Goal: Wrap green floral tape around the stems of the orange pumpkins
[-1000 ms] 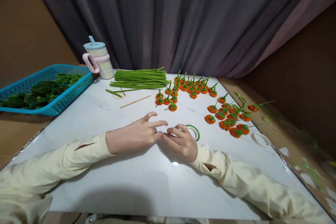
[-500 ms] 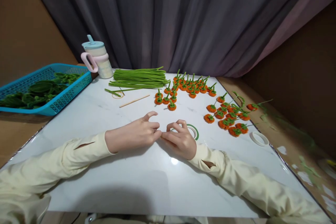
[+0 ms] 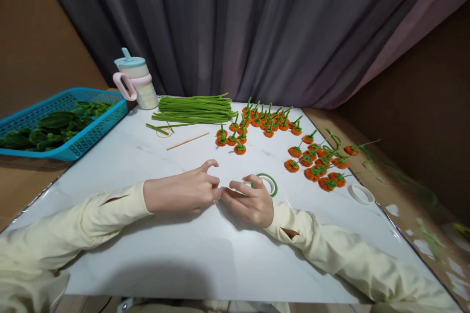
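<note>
My left hand (image 3: 187,190) and my right hand (image 3: 251,200) meet fingertip to fingertip over the middle of the white table (image 3: 176,249). The fingers of both are curled and pinched together; whatever lies between them is hidden or too small to make out. Just behind my right hand lies a roll of green tape (image 3: 274,186), partly covered by the fingers. Farther back stand small orange pumpkins with green stems (image 3: 240,148), made of fuzzy craft stems. More orange pumpkins, some with thin wires (image 3: 326,184), lie to the right.
Green pipe cleaners (image 3: 194,109) lie in a bundle at the back, near a wooden stick (image 3: 188,141). A lidded tumbler (image 3: 145,90) stands at the back left. The blue basket (image 3: 91,137) holds green leaf shapes. A white tape ring (image 3: 362,194) is near the right edge.
My left hand has shifted slightly left, and my right hand has turned and lowered a little. Their fingertips still meet. The things on the table have not been moved.
</note>
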Demonstrator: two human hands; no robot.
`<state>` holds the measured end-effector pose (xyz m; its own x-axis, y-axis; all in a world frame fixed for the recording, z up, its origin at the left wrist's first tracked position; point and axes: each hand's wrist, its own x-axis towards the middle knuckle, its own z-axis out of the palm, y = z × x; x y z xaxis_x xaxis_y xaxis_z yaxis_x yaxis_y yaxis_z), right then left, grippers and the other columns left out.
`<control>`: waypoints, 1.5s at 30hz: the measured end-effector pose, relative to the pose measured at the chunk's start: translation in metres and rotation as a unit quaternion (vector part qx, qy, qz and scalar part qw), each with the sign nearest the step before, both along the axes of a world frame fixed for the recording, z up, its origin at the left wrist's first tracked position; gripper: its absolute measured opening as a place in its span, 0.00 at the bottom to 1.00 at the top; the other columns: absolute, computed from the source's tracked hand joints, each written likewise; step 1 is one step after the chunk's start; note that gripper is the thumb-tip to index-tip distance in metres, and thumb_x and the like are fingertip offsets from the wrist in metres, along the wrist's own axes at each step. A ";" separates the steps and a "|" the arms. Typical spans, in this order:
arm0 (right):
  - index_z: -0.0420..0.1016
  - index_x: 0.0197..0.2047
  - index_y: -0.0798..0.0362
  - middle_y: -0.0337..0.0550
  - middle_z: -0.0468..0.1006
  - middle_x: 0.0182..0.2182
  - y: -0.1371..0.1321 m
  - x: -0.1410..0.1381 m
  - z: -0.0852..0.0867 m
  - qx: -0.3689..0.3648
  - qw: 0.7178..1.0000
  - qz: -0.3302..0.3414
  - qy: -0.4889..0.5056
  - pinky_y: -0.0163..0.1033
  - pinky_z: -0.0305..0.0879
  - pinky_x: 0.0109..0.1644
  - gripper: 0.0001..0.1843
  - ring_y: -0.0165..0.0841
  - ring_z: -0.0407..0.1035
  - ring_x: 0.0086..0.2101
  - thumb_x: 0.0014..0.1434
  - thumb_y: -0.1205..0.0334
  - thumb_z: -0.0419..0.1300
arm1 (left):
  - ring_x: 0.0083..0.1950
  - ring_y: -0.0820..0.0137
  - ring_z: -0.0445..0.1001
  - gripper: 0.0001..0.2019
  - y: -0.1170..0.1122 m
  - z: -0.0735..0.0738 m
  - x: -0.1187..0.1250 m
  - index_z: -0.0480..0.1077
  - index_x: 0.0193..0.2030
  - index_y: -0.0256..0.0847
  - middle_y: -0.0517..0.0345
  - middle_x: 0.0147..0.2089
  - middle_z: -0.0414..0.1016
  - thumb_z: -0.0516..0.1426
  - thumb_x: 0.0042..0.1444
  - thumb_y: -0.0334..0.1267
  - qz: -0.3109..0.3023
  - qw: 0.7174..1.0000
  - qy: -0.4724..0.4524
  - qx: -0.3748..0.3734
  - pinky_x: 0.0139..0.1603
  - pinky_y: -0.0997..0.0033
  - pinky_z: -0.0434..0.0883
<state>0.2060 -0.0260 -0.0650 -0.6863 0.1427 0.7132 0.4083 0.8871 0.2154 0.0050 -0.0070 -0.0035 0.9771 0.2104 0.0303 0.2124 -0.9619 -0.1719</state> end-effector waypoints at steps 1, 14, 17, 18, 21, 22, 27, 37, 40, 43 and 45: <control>0.71 0.39 0.57 0.42 0.80 0.30 0.000 0.000 0.000 0.001 1.000 0.002 0.004 0.43 0.54 0.43 0.09 0.32 0.70 0.39 0.59 0.75 0.52 | 0.24 0.73 0.65 0.08 0.001 0.000 0.000 0.64 0.26 0.37 0.61 0.22 0.66 0.50 0.51 0.23 0.005 1.000 0.004 -0.003 0.57 0.53 0.54; 0.72 0.38 0.56 0.40 0.77 0.22 0.004 -0.004 -0.003 -0.184 0.979 -0.024 0.084 0.43 0.53 0.42 0.07 0.33 0.69 0.35 0.63 0.65 0.53 | 0.26 0.72 0.65 0.13 0.003 -0.001 0.000 0.64 0.30 0.37 0.62 0.22 0.65 0.44 0.61 0.23 0.025 0.997 -0.001 0.079 0.57 0.53 0.55; 0.72 0.38 0.56 0.42 0.78 0.25 0.004 -0.003 -0.002 -0.194 0.978 -0.024 0.077 0.42 0.54 0.42 0.09 0.32 0.69 0.36 0.64 0.65 0.51 | 0.25 0.72 0.64 0.14 0.002 0.001 0.000 0.64 0.31 0.36 0.63 0.21 0.64 0.42 0.60 0.21 0.024 0.997 0.003 0.076 0.57 0.53 0.56; 0.72 0.38 0.56 0.42 0.78 0.25 0.004 -0.003 -0.002 -0.191 0.978 -0.023 0.077 0.42 0.54 0.42 0.09 0.32 0.70 0.35 0.64 0.66 0.51 | 0.25 0.72 0.64 0.14 0.003 0.000 0.000 0.64 0.31 0.36 0.63 0.21 0.64 0.42 0.60 0.21 0.023 0.997 0.004 0.074 0.57 0.52 0.56; 0.71 0.38 0.56 0.39 0.78 0.23 0.004 -0.001 -0.003 -0.169 0.983 -0.022 0.072 0.43 0.53 0.43 0.08 0.32 0.70 0.36 0.63 0.69 0.51 | 0.24 0.73 0.63 0.15 0.003 -0.003 -0.001 0.64 0.29 0.36 0.62 0.21 0.65 0.42 0.59 0.21 0.019 0.998 0.001 0.064 0.57 0.52 0.55; 0.71 0.38 0.55 0.38 0.78 0.24 0.004 -0.001 -0.004 -0.157 0.985 -0.024 0.067 0.43 0.53 0.43 0.07 0.32 0.70 0.36 0.62 0.71 0.51 | 0.23 0.73 0.63 0.14 0.003 -0.003 -0.001 0.64 0.29 0.36 0.62 0.21 0.65 0.42 0.58 0.21 0.017 0.998 -0.001 0.058 0.58 0.53 0.55; 0.70 0.40 0.53 0.38 0.80 0.28 0.004 0.001 -0.007 -0.084 0.995 -0.022 0.039 0.43 0.53 0.43 0.09 0.31 0.70 0.38 0.61 0.73 0.52 | 0.24 0.74 0.64 0.12 0.004 -0.004 -0.002 0.64 0.28 0.37 0.62 0.22 0.66 0.45 0.54 0.20 0.014 1.000 -0.001 0.016 0.57 0.54 0.56; 0.71 0.38 0.54 0.38 0.79 0.26 0.002 -0.002 -0.004 -0.120 0.991 -0.036 0.053 0.44 0.52 0.43 0.09 0.32 0.70 0.37 0.60 0.74 0.52 | 0.40 0.66 0.69 0.08 0.004 -0.014 -0.001 0.65 0.30 0.36 0.57 0.27 0.71 0.52 0.61 0.32 0.020 0.997 -0.052 0.045 0.59 0.51 0.51; 0.71 0.36 0.55 0.38 0.78 0.24 0.001 -0.002 -0.004 -0.153 0.986 -0.045 0.055 0.44 0.51 0.43 0.07 0.33 0.69 0.37 0.60 0.72 0.53 | 0.35 0.68 0.69 0.08 0.004 -0.013 0.000 0.65 0.30 0.37 0.58 0.27 0.70 0.51 0.61 0.32 0.026 0.997 -0.056 0.045 0.59 0.53 0.51; 0.72 0.35 0.55 0.37 0.77 0.22 0.000 -0.003 -0.002 -0.179 0.981 -0.037 0.065 0.43 0.51 0.43 0.08 0.33 0.69 0.37 0.60 0.71 0.52 | 0.35 0.69 0.68 0.11 0.003 -0.007 0.000 0.64 0.29 0.37 0.59 0.25 0.70 0.47 0.59 0.22 0.028 0.998 -0.037 0.048 0.58 0.54 0.52; 0.72 0.35 0.55 0.38 0.77 0.22 0.000 -0.004 -0.001 -0.192 0.978 -0.031 0.075 0.43 0.52 0.43 0.07 0.33 0.69 0.37 0.61 0.69 0.53 | 0.38 0.68 0.68 0.13 0.002 -0.003 0.001 0.63 0.28 0.37 0.59 0.24 0.69 0.46 0.57 0.19 0.024 0.998 -0.024 0.044 0.58 0.53 0.53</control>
<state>0.2024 -0.0258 -0.0660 -0.5591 0.4571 0.6917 0.4647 0.8637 -0.1952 0.0058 -0.0049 -0.0066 0.9628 0.2523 0.0969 0.2687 -0.9319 -0.2436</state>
